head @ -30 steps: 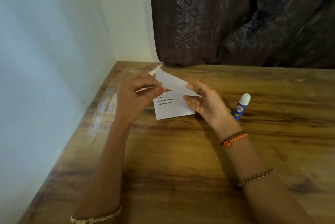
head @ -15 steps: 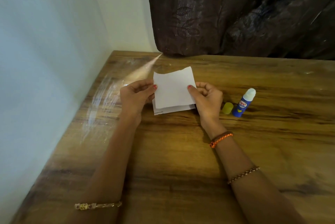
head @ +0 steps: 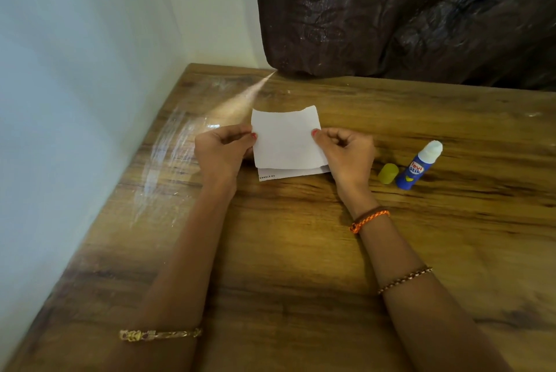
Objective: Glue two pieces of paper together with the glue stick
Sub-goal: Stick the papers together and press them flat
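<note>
Top paper (head: 287, 138) laid over bottom paper (head: 293, 173) on the table (head: 301, 251), bottom edge peeking out. Pinched at its left edge by left hand (head: 221, 150), at its right edge by right hand (head: 346, 152). Glue stick (head: 418, 165) uncapped, lying right of right hand, yellow cap (head: 388, 173) just beside.

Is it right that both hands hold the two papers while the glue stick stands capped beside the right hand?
Not quite: in the head view the glue stick is uncapped, its yellow cap lying beside it. Both hands, left hand and right hand, do hold the two papers.
</note>
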